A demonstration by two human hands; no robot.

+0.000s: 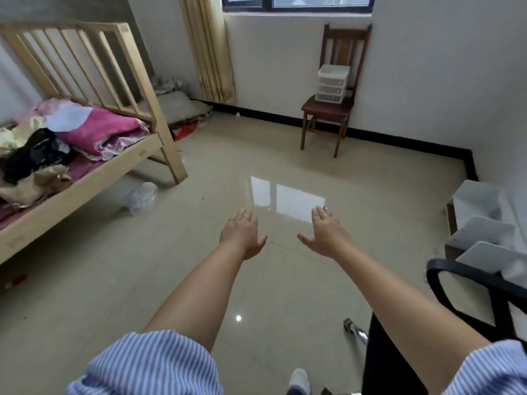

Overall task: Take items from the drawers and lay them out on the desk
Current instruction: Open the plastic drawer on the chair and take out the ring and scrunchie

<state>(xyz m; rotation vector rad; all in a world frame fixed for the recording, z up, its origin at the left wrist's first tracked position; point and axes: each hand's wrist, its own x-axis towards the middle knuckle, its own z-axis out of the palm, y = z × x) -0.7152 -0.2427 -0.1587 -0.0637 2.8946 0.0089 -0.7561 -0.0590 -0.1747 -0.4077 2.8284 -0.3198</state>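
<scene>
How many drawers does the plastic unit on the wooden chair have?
3, stacked in the drawer unit on the wooden chair: top, middle, bottom, beneath an open top tray.

Translucent drawer unit (332, 84) on chair (328, 108), seemingly closed

I am looking at a shiny tan floor (285, 280) that is holding most things. A brown wooden chair (328, 109) is standing on it by the wall, and a small clear drawer box (332, 84) is sitting on the chair seat. A wooden bed (85, 178) is standing on the floor at the left, with a pink blanket (105, 132) and a black bag (37, 155) lying on it. A clear plastic bag (141, 198) is lying on the floor near the bed leg.
</scene>
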